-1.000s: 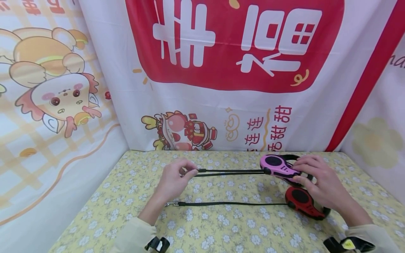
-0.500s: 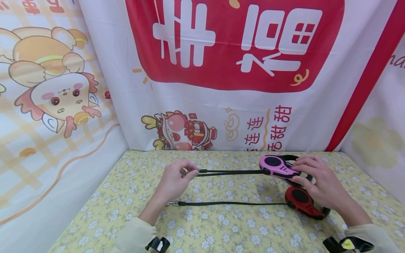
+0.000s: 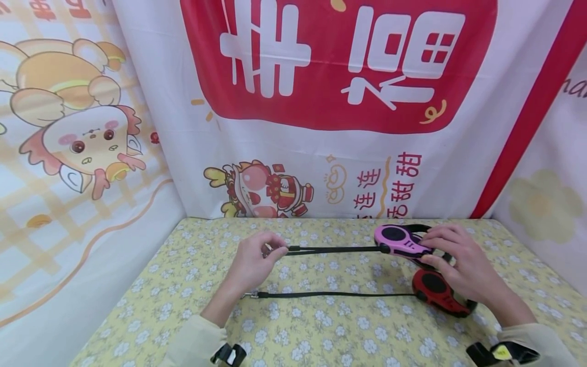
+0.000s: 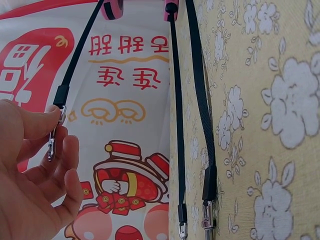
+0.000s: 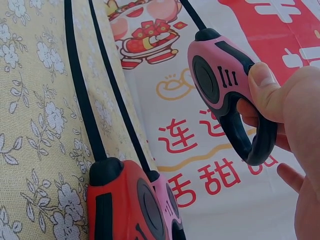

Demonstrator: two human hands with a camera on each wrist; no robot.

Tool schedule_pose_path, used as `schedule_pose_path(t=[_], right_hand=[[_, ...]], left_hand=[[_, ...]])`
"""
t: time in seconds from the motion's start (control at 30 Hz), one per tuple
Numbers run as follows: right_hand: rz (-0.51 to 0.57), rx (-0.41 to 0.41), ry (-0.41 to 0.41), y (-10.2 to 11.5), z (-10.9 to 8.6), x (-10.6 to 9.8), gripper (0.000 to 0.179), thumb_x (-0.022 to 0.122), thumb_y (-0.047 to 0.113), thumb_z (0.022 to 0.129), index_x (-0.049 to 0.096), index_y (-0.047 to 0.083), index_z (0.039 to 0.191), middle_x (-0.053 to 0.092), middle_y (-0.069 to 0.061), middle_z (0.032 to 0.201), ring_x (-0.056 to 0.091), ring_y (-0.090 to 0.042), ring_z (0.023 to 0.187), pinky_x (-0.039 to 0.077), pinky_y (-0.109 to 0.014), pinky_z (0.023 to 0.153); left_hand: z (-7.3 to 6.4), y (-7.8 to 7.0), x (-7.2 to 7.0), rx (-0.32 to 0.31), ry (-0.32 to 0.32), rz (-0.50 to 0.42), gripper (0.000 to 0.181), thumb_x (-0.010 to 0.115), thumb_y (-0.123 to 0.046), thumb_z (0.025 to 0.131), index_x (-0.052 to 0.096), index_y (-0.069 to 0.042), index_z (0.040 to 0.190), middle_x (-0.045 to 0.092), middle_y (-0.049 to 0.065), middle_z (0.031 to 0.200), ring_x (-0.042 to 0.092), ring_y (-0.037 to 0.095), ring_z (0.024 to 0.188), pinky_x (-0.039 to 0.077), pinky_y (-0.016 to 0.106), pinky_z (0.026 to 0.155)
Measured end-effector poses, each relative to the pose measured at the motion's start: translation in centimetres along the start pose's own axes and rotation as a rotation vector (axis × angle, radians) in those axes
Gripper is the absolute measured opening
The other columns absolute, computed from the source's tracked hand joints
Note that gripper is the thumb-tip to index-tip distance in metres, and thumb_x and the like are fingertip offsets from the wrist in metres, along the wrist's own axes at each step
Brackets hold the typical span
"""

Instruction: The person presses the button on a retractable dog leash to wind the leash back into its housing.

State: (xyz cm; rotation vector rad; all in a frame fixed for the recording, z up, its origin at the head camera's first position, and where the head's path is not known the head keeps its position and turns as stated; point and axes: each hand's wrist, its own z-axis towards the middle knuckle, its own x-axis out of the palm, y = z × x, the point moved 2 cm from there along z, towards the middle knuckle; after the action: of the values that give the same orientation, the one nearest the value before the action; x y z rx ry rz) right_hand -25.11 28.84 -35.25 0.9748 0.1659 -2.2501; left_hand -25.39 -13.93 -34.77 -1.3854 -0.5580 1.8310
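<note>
My right hand [image 3: 465,262] grips the handle end of a pink and black retractable dog leash [image 5: 230,65], its thumb pressed on the casing. The leash's black strap [image 4: 80,52] runs out straight to my left hand [image 3: 252,257]. There, the thumb and fingers pinch the small metal clip [image 4: 51,145] at its end, above the table. Below it lies a second pink leash [image 5: 164,192], mostly hidden behind the held one in the head view. Nearer me on the table rests a red and black leash [image 3: 433,286], its strap stretched leftward to a metal clip [image 3: 250,295].
A yellow floral cloth [image 3: 321,326] covers the table. At its back hangs a white and red printed curtain [image 3: 339,137], with another printed sheet [image 3: 87,132] along the left side. The two resting straps lie roughly parallel across the cloth.
In the head view the held strap has come to overlap the pink leash's strap behind it more closely. Both hands keep the same hold and have barely moved.
</note>
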Motion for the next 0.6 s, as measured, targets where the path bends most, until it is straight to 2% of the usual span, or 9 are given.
schedule_pose_path(t=[0.17, 0.33, 0.6], right_hand=[[0.002, -0.005, -0.003, -0.03, 0.0, -0.04, 0.032, 0.091, 0.001, 0.072, 0.078, 0.014, 0.098, 0.074, -0.005, 0.108, 0.052, -0.022, 0.112, 0.038, -0.032, 0.096], [-0.005, 0.0, 0.008, 0.09, 0.06, -0.13, 0.03, 0.09, 0.002, 0.074, 0.077, 0.013, 0.098, 0.073, -0.006, 0.108, 0.052, -0.022, 0.112, 0.038, -0.037, 0.094], [0.016, -0.017, 0.003, 0.19, 0.15, -0.06, 0.03, 0.09, 0.002, 0.075, 0.078, 0.014, 0.099, 0.074, -0.005, 0.108, 0.052, -0.022, 0.111, 0.037, -0.037, 0.095]], left_hand=[[-0.06, -0.08, 0.01, -0.001, -0.003, 0.007, 0.005, 0.075, -0.019, 0.101, 0.077, -0.019, 0.105, 0.072, -0.007, 0.097, 0.063, 0.011, 0.084, 0.054, 0.028, 0.077], [-0.07, -0.15, 0.06, -0.014, -0.001, 0.003, 0.004, 0.075, -0.021, 0.101, 0.076, -0.024, 0.102, 0.071, -0.008, 0.097, 0.063, 0.011, 0.084, 0.054, 0.028, 0.077], [-0.09, -0.06, 0.19, 0.02, 0.007, -0.003, 0.003, 0.074, -0.02, 0.101, 0.076, -0.022, 0.101, 0.072, -0.006, 0.096, 0.062, 0.01, 0.08, 0.053, 0.027, 0.073]])
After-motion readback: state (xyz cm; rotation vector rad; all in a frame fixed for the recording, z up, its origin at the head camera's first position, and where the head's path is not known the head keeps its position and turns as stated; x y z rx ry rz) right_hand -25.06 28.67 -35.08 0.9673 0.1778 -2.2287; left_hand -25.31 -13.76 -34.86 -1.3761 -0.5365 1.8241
